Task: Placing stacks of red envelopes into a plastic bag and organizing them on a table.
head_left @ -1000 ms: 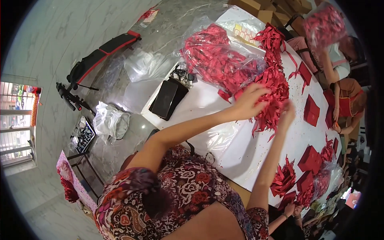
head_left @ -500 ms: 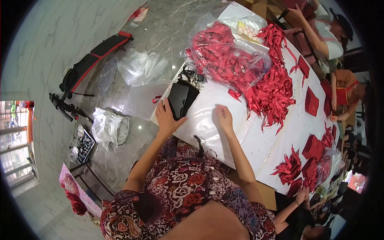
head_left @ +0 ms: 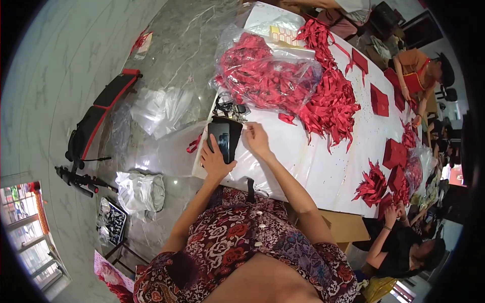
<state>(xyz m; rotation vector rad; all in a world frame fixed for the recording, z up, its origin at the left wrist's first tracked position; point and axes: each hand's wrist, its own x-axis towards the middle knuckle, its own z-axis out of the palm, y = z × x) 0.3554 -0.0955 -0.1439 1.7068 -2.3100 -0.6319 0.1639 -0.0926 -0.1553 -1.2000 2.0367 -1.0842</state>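
A dark phone lies on a larger flat black case or pouch at the table's near left corner. My left hand rests over the phone's lower left part, fingers spread and thumb out by the lower edge. Just right of the black case, my right hand is held with its fingers curled together. Its fingertips are close to the case's upper right edge; whether they pinch something small cannot be made out. A tangle of dark cables and small metal bits lies beyond the case.
A clear bag of red ribbons and a loose red ribbon pile cover the far middle of the white table. Red boxes lie rightward. People work along the right side. A folded scooter stands at left.
My right hand has moved left and forward to the black case's right edge. My left hand stays over the phone. The whole view has turned slightly.
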